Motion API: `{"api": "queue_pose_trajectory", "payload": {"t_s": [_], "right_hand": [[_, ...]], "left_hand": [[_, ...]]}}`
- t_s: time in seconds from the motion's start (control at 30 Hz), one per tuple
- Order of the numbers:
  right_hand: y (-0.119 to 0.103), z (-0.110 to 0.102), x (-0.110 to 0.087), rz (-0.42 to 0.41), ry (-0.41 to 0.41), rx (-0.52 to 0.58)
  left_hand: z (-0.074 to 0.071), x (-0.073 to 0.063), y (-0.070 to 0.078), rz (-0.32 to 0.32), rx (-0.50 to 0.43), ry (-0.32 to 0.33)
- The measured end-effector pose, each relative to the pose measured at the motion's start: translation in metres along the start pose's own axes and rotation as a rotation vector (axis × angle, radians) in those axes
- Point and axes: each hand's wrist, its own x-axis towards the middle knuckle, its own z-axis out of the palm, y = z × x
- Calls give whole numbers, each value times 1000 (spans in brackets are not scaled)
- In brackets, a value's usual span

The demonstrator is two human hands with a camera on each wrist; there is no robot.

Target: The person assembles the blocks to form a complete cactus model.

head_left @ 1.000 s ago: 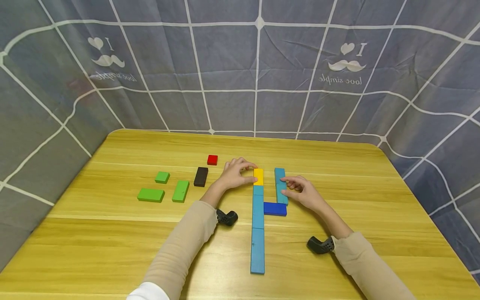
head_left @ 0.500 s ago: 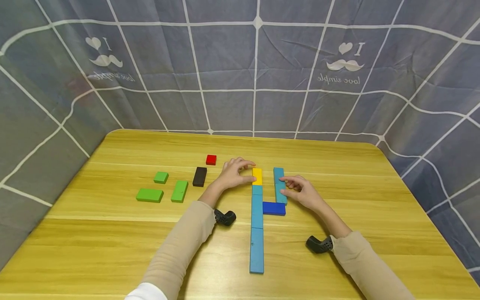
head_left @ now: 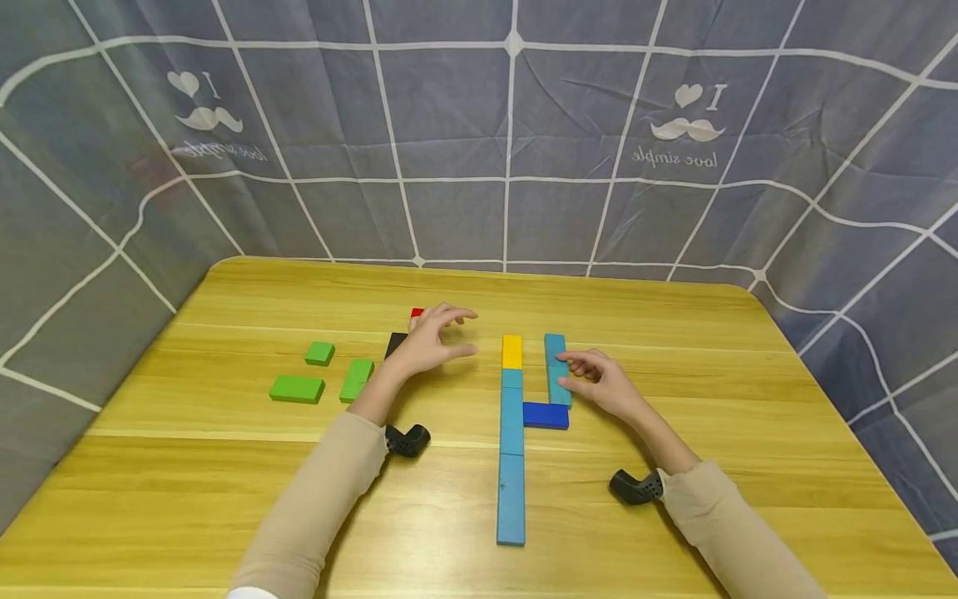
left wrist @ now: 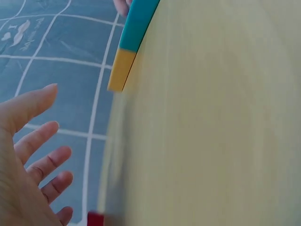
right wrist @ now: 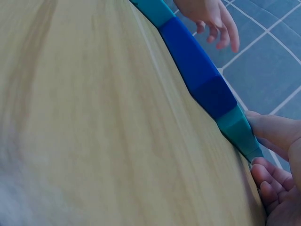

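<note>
Left hand (head_left: 430, 343): fingers and thumb spread wide, nothing gripped; red block (head_left: 417, 313) and black block (head_left: 396, 342) partly hidden by it. Yellow block (head_left: 512, 352) is seen between the hands, set at the far end of a light-blue row (head_left: 512, 482). Right hand (head_left: 602, 385): thumb and forefinger bent, gap left between tips; light-blue pair (head_left: 555, 370) touched along its right edge, not gripped. Dark blue block (head_left: 545, 416) is laid crosswise, just nearer than the right fingertips.

Blocks (head_left: 511, 497) lie on the table (head_left: 165, 482), curtain (head_left: 464, 125) behind.
</note>
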Motion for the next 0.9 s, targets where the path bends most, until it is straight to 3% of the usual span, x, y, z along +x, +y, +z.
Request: {"api": "queue_pose_trajectory", "payload": {"t_s": [0.2, 0.37, 0.53, 0.9], "right_hand": [[0, 0, 1, 3, 3, -4], [0, 0, -1, 2, 0, -7], [-1, -1, -2, 2, 4, -3], [1, -1, 0, 1, 5, -10]], "left_hand": [[-24, -20, -12, -11, 71, -6], [-41, -38, -24, -58, 145, -60], [-55, -51, -35, -91, 181, -58], [-66, -62, -55, -134, 209, -83]]}}
